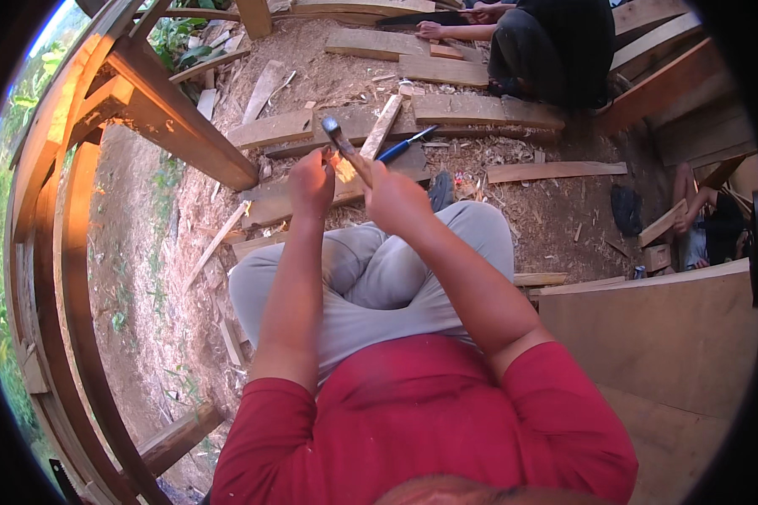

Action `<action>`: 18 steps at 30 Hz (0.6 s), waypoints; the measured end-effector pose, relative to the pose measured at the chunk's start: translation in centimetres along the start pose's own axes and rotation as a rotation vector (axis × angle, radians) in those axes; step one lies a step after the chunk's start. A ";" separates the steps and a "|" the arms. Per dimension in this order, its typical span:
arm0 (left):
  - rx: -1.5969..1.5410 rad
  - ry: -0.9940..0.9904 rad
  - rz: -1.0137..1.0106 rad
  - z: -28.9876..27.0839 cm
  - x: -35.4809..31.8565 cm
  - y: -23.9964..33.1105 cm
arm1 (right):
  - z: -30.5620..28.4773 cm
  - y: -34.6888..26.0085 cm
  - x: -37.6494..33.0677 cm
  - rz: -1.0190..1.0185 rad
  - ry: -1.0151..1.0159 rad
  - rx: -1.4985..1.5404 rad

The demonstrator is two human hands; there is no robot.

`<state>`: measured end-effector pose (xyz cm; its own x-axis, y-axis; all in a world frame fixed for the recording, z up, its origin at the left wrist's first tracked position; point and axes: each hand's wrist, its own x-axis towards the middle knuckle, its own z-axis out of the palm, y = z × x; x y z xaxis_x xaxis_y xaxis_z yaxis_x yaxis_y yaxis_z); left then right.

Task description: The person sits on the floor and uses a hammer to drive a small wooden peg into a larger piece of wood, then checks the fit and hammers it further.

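Observation:
My right hand (396, 199) is wrapped round the wooden handle of a hammer (351, 156), whose metal head tilts up and away to the left. Close beside it on the left, my left hand (312, 183) is closed; whatever its fingers pinch is too small or hidden to make out. Both hands are above a wooden board (269, 204) in front of my crossed legs. Just beyond the hammer lies a blue-handled tool with a slim metal end (403, 146), beside a narrow slanted wood strip (382, 126).
Several curved planks (459, 109) lie on the shaving-strewn ground ahead. A timber frame (80, 252) rises at left, and a large wooden panel (648, 328) stands at right. One person (556, 50) sits at the far right; another person's arm (696, 206) shows at the right edge.

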<state>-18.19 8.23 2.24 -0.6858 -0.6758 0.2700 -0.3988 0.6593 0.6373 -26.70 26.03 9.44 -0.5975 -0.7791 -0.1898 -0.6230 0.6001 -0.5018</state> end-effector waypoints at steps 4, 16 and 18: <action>-0.087 0.081 0.020 0.7 -0.4 0.0 | -0.6 -0.3 0.2 -0.008 -0.015 -0.018; 0.105 -0.043 -0.066 0.5 -0.2 1.1 | 1.1 1.1 0.5 0.051 -0.042 0.071; 0.136 -0.006 -0.029 0.1 0.9 -1.1 | 0.0 -0.1 2.1 0.038 -0.037 0.099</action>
<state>-18.44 6.97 1.74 -0.6765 -0.6934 0.2482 -0.4971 0.6785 0.5408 -27.86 24.31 9.09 -0.5994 -0.7635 -0.2404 -0.5465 0.6098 -0.5740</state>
